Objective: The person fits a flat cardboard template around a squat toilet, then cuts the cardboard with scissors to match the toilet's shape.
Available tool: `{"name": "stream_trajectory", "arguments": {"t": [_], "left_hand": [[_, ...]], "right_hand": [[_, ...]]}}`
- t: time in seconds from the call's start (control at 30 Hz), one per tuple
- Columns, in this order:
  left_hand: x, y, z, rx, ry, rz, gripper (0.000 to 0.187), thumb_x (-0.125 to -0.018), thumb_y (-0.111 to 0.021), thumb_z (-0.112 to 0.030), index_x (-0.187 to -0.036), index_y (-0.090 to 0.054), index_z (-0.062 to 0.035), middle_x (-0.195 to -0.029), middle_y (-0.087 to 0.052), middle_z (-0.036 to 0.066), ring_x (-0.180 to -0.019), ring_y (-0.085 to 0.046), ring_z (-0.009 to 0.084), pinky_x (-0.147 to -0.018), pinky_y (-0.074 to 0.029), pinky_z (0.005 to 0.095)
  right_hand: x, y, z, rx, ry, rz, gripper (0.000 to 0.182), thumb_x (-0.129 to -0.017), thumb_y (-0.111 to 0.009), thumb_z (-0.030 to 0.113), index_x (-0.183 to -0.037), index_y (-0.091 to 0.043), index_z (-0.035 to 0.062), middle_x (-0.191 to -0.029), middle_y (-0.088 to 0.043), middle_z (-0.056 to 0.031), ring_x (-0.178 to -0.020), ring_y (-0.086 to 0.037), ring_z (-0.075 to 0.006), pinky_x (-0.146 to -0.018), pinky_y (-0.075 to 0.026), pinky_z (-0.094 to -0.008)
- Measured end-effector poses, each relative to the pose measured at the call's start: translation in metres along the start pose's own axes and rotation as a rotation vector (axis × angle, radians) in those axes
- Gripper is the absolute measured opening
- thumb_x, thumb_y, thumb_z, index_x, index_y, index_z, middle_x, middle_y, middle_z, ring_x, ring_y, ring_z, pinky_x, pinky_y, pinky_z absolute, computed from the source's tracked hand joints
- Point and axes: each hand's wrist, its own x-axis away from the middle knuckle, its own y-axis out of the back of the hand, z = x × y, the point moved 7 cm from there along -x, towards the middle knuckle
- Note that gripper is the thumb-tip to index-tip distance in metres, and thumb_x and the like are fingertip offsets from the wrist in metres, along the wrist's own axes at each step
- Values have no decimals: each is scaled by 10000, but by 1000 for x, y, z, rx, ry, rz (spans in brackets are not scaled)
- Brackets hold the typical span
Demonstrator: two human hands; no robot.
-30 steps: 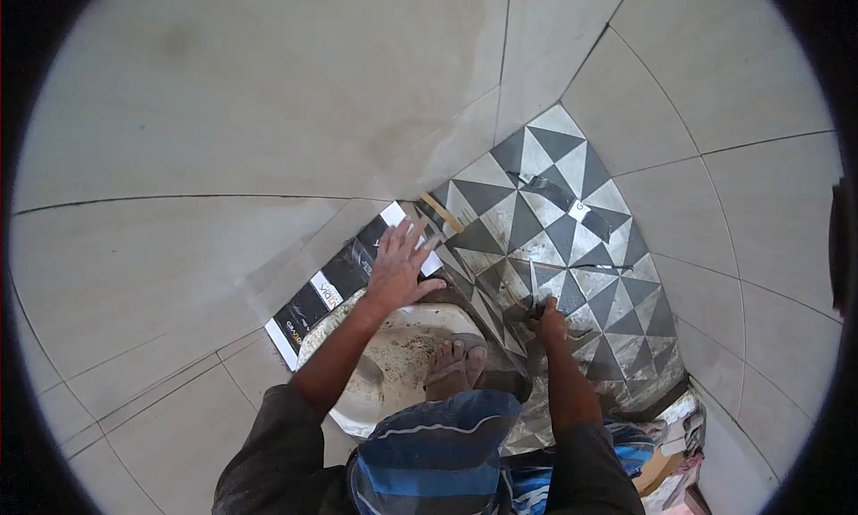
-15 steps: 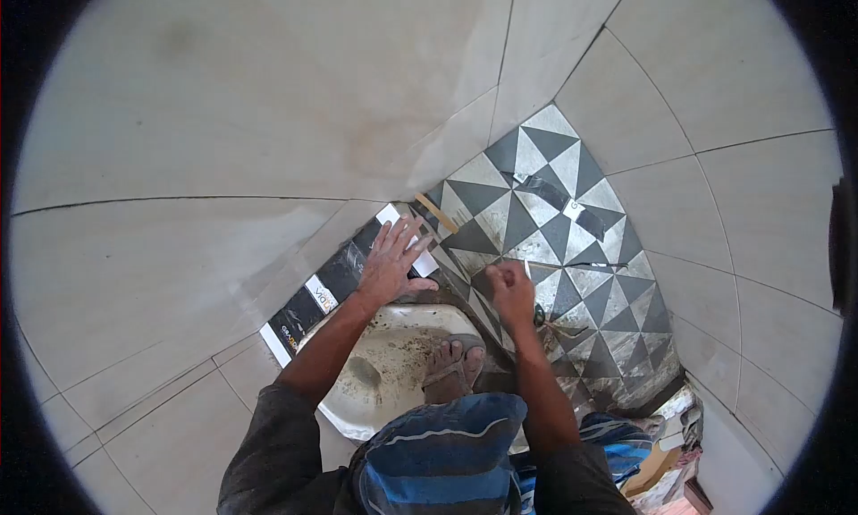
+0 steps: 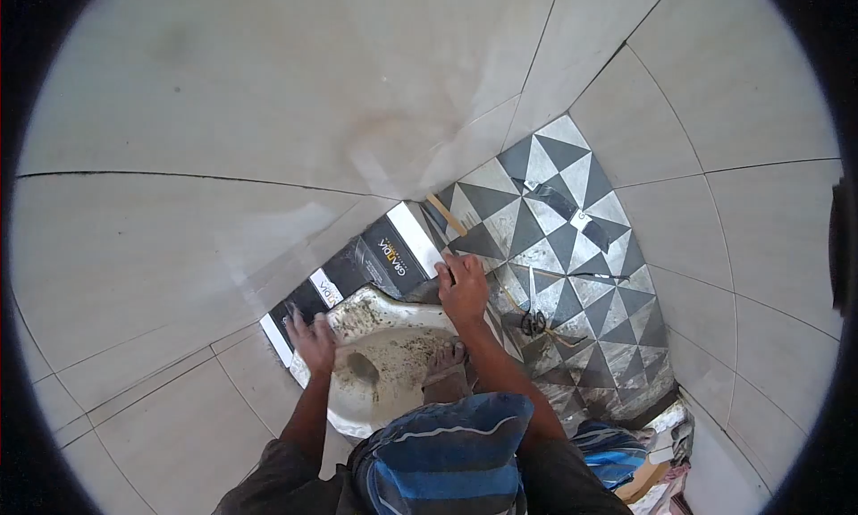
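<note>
The room is walled in large pale tiles [image 3: 223, 95] and floored with grey-and-white triangle-patterned tiles [image 3: 572, 238], dusty in places; a dirty white squat toilet pan [image 3: 375, 363] sits in the corner with a black tile box [image 3: 375, 260] lying flat just behind it. The left hand [image 3: 311, 341] rests on the pan's left rim, fingers curled over its edge; the right hand [image 3: 465, 290] presses loosely closed on the floor by the pan's front, holding nothing I can make out; scissors [image 3: 534, 322] lie nearby on the floor.
</note>
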Motion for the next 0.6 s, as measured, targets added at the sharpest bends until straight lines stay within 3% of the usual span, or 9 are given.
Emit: {"name": "stream_trajectory", "arguments": {"t": [0.07,0.1,0.13,0.23,0.3,0.33,0.4,0.53,0.6], "left_hand": [[-5,-4,55,56,172,69,708,-972,-578,-393,-1422,-384,118,-1461,-339,385,-1402,-321,458,-1174,-246,441],[1,16,29,186,340,92,731,-980,-552,-430,-1398,-403,151,-1439,-370,393,-1374,-354,473,-1165,-264,429],[-5,5,69,-15,249,84,718,-993,-521,-447,-1423,-403,115,-1409,-404,401,-1344,-402,461,-1152,-295,437],[-16,-5,119,70,366,167,719,-999,-494,-469,-1457,-380,75,-1405,-414,399,-1360,-379,467,-1169,-264,455],[-20,-26,122,-636,-127,454,749,-1003,-460,-503,-1497,-324,43,-1466,-362,369,-1403,-313,460,-1192,-202,464],[-20,-29,123,-635,-128,454,749,-1003,-460,-503,-1497,-324,43,-1466,-362,369,-1403,-313,460,-1192,-202,464],[-22,-13,135,-40,373,234,767,-996,-474,-501,-1523,-276,21,-1526,-299,332,-1445,-236,451,-1207,-150,465],[-27,-13,129,-132,369,266,836,-964,-520,-537,-1542,-240,-1,-1567,-251,295,-1473,-197,423,-1213,-142,453],[-25,1,109,-103,465,209,933,-909,-568,-606,-1542,-243,-2,-1575,-218,307,-1480,-170,436,-1215,-136,450]], "right_hand": [[3,2,-2,-26,-17,14,247,-860,-713,212,-1057,-702,63,-910,-579,-136,-892,-592,-350,-786,-500,-446],[2,1,-2,-16,-21,26,252,-852,-720,217,-1053,-699,66,-906,-581,-136,-887,-590,-353,-781,-499,-451],[3,0,-2,-7,-28,37,257,-844,-727,222,-1049,-696,68,-903,-582,-136,-883,-589,-355,-775,-499,-456],[4,2,2,84,26,-9,248,-836,-737,240,-1008,-692,68,-887,-585,-130,-866,-593,-359,-761,-501,-463],[4,2,2,84,26,-15,240,-833,-739,242,-988,-688,66,-890,-587,-126,-864,-594,-358,-754,-502,-465],[4,2,2,81,25,-19,234,-830,-742,245,-968,-683,65,-892,-588,-123,-862,-595,-357,-748,-502,-467],[3,4,5,90,51,-32,231,-828,-743,240,-962,-680,63,-902,-594,-122,-858,-596,-354,-744,-502,-469],[2,7,10,81,78,-7,229,-823,-746,233,-950,-672,59,-930,-613,-122,-878,-604,-345,-758,-507,-467],[7,7,9,93,63,13,241,-824,-746,234,-966,-674,53,-949,-614,-128,-894,-606,-343,-767,-510,-464]]}}
